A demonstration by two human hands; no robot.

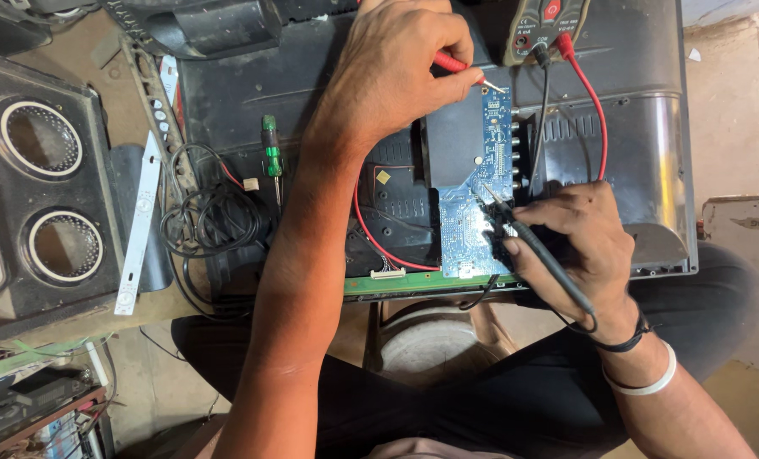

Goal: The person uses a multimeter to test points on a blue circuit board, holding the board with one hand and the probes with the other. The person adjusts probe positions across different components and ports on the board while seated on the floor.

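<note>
My left hand (396, 68) reaches forward and pinches a red test probe (452, 62), its metal tip touching the top edge of a blue circuit board (469, 174). My right hand (588, 246) grips a black test probe (541, 251), its tip pressed on the board's middle. The board sits in the open back of a black flat-screen set (643, 144) lying across my lap. Red and black leads (596, 110) run up to a multimeter (545, 25) at the top edge.
A green-handled screwdriver (270, 149) and a coil of black cable (209, 217) lie on the set's left part. A white LED strip (137, 225) and a black speaker box (35, 187) sit further left. A tangle of electronics (31, 399) fills the lower left.
</note>
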